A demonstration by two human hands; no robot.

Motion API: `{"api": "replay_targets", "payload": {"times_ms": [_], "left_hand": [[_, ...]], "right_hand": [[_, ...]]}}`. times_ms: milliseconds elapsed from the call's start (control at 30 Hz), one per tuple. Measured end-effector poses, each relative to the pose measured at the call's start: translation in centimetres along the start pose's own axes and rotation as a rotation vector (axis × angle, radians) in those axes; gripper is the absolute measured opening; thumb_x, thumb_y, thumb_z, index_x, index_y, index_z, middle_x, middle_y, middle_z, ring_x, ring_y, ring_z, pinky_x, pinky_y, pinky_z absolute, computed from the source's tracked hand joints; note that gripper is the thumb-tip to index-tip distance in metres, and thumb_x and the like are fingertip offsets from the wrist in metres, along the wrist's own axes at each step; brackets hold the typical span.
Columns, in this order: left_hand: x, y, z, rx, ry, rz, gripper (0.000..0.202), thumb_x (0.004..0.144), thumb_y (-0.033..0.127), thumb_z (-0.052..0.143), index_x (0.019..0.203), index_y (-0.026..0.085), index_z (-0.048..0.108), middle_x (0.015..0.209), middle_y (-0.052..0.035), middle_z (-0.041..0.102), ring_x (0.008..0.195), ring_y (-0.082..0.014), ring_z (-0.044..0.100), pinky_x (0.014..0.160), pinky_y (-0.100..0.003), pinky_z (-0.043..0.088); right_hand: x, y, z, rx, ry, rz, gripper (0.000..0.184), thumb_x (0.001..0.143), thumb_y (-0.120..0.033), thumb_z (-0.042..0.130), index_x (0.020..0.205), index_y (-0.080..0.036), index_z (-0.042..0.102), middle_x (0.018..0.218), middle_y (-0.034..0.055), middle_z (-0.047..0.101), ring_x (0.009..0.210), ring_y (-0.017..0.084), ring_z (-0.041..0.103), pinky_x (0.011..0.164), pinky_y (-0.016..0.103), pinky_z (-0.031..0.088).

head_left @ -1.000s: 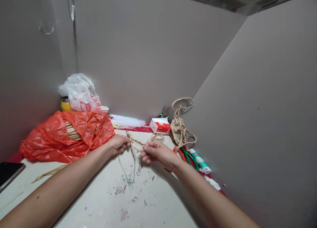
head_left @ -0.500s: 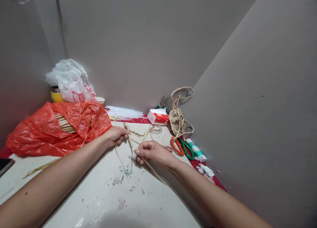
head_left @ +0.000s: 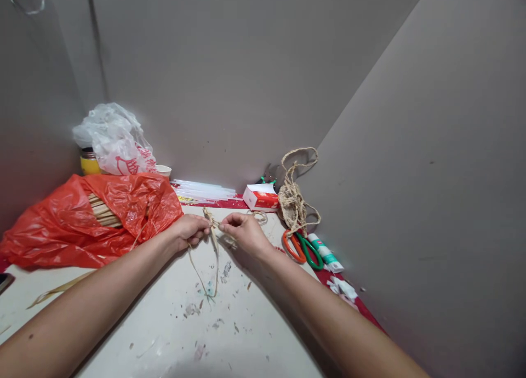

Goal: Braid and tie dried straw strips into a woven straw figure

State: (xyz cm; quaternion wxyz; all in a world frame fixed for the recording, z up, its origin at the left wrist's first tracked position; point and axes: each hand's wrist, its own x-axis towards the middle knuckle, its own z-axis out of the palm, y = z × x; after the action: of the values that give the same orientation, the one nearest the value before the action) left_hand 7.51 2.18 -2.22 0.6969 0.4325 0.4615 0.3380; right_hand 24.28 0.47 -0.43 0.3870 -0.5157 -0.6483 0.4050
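Note:
My left hand (head_left: 189, 229) and my right hand (head_left: 242, 231) meet over the white table (head_left: 172, 323), both pinched on a small bundle of straw-coloured strands (head_left: 212, 224). Loose thin ends of the strands (head_left: 207, 279) hang down from between the hands onto the table top. Both hands have their fingers closed around the strands, a few centimetres apart.
A red plastic bag (head_left: 74, 219) with wooden sticks (head_left: 101, 211) lies at the left. Behind it stand a white bag (head_left: 115, 142) and a yellow jar (head_left: 89, 163). A red-white box (head_left: 261, 197), a twine tangle (head_left: 292, 200), scissors (head_left: 302, 247) and a glue tube (head_left: 326, 253) sit at the right wall.
My right hand has moved up and left, from lower on the table to close beside my left hand. The long strand it was pulling no longer trails toward me.

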Motion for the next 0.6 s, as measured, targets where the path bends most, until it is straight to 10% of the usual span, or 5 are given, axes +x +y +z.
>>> {"api": "replay_targets", "payload": {"times_ms": [600], "left_hand": [[0.1, -0.1, -0.3, -0.054, -0.044, 0.013, 0.012, 0.063, 0.018, 0.064, 0.066, 0.012, 0.054, 0.051, 0.0039, 0.049, 0.033, 0.0013, 0.020, 0.033, -0.016, 0.006]], "right_hand": [[0.9, 0.6, 1.5, 0.223, -0.038, 0.252, 0.012, 0.068, -0.014, 0.060, 0.062, -0.015, 0.050, 0.049, -0.0017, 0.053, 0.042, 0.008, 0.050, 0.045, 0.021, 0.041]]}}
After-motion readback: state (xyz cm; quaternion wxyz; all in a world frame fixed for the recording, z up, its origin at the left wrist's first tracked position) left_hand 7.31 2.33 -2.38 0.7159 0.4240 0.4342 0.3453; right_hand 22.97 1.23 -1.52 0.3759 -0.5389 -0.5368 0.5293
